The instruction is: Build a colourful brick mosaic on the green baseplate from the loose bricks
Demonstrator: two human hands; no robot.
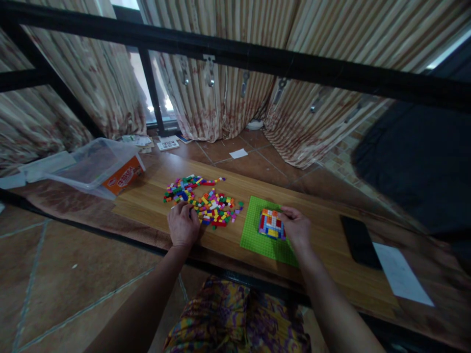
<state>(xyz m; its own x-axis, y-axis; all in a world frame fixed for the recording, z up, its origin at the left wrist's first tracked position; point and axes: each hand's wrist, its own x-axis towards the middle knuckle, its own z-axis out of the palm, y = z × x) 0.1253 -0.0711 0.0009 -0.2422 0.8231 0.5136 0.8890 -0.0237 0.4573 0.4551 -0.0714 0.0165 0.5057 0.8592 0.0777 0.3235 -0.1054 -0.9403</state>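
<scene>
A loose pile of small coloured toy bricks (215, 208) is spread over the wooden board. My left hand (183, 224) rests at the pile's near left edge, its fingers curled down among the bricks; whatever they hold is hidden. On a green studded baseplate (252, 235) sits a low, multicoloured brick build (271, 224) with white, orange, red, yellow and blue pieces. At the build's upper right side is my right hand (298, 228), thumb and forefinger pinched together. Anything between those fingertips is too small to make out.
A clear plastic box (97, 164) with an orange label stands at the board's left end. Toward the right lie a black phone-like slab (360, 242) and a white paper sheet (403, 274). A black metal rail (235, 51) crosses above, before striped curtains (228, 103).
</scene>
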